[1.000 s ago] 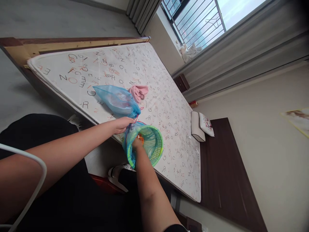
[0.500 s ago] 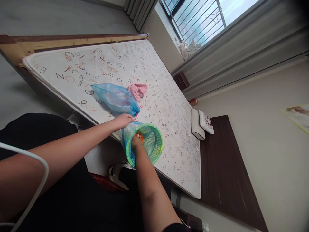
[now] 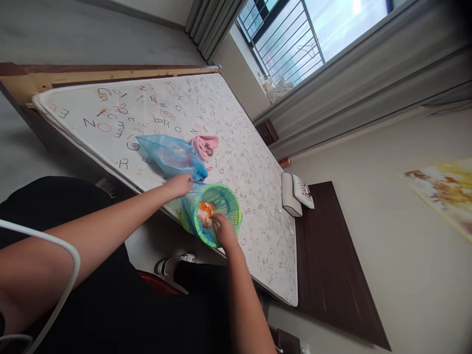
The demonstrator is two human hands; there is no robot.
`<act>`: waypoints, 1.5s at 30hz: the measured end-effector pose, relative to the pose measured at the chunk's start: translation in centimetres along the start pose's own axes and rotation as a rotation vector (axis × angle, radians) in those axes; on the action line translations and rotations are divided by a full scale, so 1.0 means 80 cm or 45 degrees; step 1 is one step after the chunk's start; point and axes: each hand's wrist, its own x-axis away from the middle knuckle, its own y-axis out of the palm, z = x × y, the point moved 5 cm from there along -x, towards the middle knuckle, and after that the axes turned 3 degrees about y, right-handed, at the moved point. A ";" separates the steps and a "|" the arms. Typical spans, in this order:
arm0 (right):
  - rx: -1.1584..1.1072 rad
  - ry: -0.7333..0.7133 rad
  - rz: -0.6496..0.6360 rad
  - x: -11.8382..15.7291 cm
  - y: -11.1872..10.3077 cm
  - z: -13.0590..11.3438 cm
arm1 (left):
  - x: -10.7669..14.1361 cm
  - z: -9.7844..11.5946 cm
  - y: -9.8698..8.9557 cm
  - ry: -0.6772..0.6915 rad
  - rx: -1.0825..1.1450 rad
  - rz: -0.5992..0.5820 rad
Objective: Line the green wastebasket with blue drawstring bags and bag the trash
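Observation:
A green plastic basket [image 3: 236,211] lies tipped at the near bed edge, its mouth facing me, with a blue plastic bag [image 3: 189,204] around its side and inside it. My left hand [image 3: 180,186] is closed on the blue plastic at the basket's upper left, where a thin red string shows. My right hand [image 3: 225,231] is at the mouth of the basket, fingers bent and thumb apart, beside crumpled orange and white wrappers [image 3: 206,212]. Just beyond my left hand lies a filled blue bag [image 3: 171,153], gathered at its neck. A pink cloth [image 3: 204,146] touches it.
Under these things is a letter-printed mattress [image 3: 254,177] in a wooden bed frame [image 3: 110,72]. Two pillows [image 3: 292,194] lie by the dark headboard [image 3: 328,255]. A white cable [image 3: 75,265] curves past my left arm. Curtains and a barred window [image 3: 287,44] are beyond the bed.
My right hand has drawn back from deep in the basket toward its right rim, uncovering the orange and white wrappers. My left hand keeps its hold. The view has shifted slightly.

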 end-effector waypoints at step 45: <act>-1.149 0.546 1.286 0.075 0.000 -0.041 | 0.027 0.054 -0.070 -0.024 1.061 0.035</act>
